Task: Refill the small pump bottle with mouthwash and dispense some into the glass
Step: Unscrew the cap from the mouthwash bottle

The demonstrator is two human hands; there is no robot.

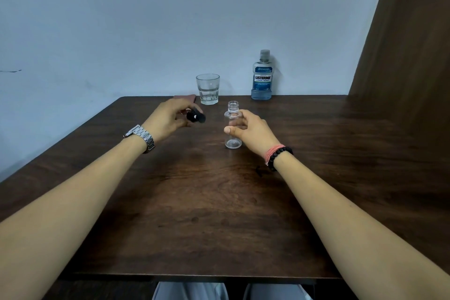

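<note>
Pump head [196,116] is off, pinched in the left hand [168,119] above the desk [316,153]. Small bottle [232,126] stands upright mid-desk, neck open, looks empty; right hand [250,129] wraps loosely around it. Mouthwash bottle [262,75] sits capped at the back edge (untouched, I'd say). Glass [208,89] looks empty. Left: pour, recap, pump.

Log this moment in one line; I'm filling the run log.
left hand: holds black pump cap | right hand: steadies small bottle, open, empty | mouthwash bottle: capped | glass: empty
</note>
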